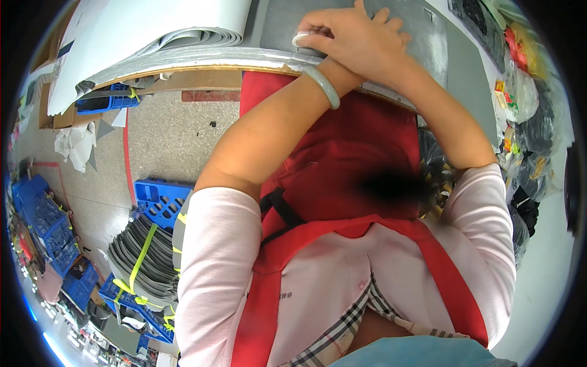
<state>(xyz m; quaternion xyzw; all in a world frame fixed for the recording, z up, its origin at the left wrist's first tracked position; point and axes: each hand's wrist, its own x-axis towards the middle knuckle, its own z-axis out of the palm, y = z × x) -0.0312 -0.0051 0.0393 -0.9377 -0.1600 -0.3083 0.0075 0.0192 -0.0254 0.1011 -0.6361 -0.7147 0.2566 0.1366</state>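
Note:
My forearms cross over a dark grey sheet (278, 27) on the work table. My right hand (348, 37) reaches to the left, its thumb and fingers closed on a small flat white piece with a rounded edge (299, 39), held at the sheet's near edge. Beneath that hand and wrist lies my left hand (394, 25), mostly covered. Only its fingertips show, stretched out and apart on the sheet. A pale green bangle (324, 87) circles my left wrist.
A white roll of sheet material (165, 24) lies at the table's left, over a layered edge. Bagged goods (526, 104) stand to the right. On the floor at left are blue crates (162, 199) and a strapped stack of dark grey sheets (137, 260).

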